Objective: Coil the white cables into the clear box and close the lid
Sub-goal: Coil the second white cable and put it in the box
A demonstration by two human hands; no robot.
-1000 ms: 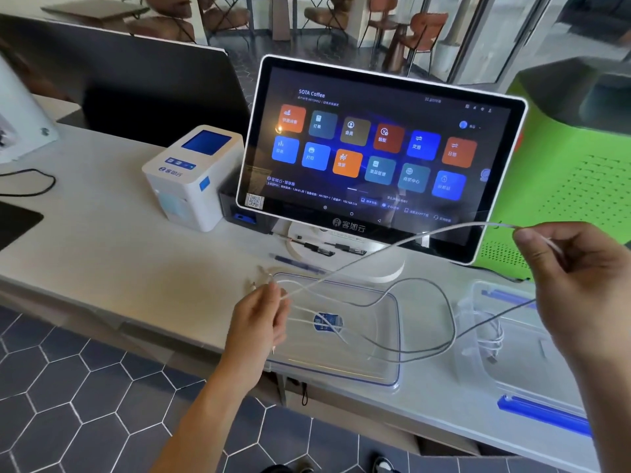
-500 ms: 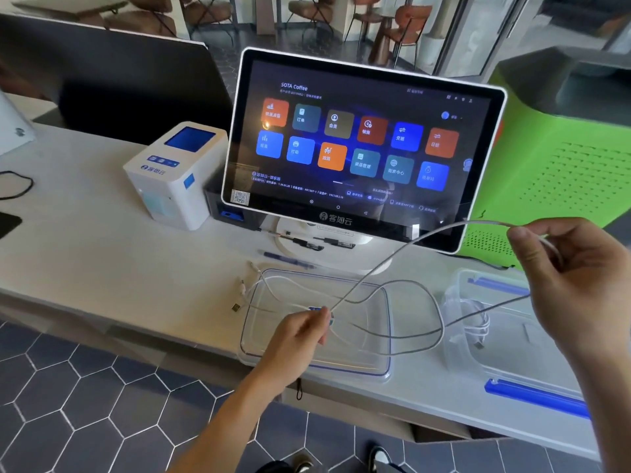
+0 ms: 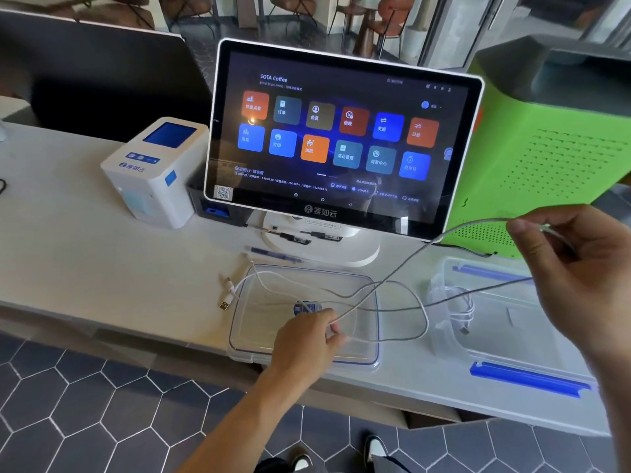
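So there's a long pale counter (image 3: 85,268) with a touchscreen (image 3: 341,138) standing on it, tiles lit up and "SOTA Coffee" at the top, and I'll place everything off that screen. Right of the screen is a big green box (image 3: 546,158) with a vented side, and left of the screen sits a small white printer (image 3: 153,172) with a blue top panel. Straight in front of the screen, near the counter's front edge, the clear lid (image 3: 246,339) lies flat with a blue sticker in its middle. Down to the right of the screen, in front of the green box, is the clear box (image 3: 512,336) with blue clips, open, and one white cable (image 3: 459,308) is already bunched up inside its left end. The other cable (image 3: 403,268) runs loose through the air and loops over the lid, with its USB plug (image 3: 226,300) resting on the counter just left of the lid. Left hand (image 3: 304,339) is over the lid, fingers closed in a pinch on that cable. Right hand (image 3: 573,268) is up in front of the screen's lower right corner, also pinching the cable near its other end. A blue pen (image 3: 273,254) lies by the foot of the screen
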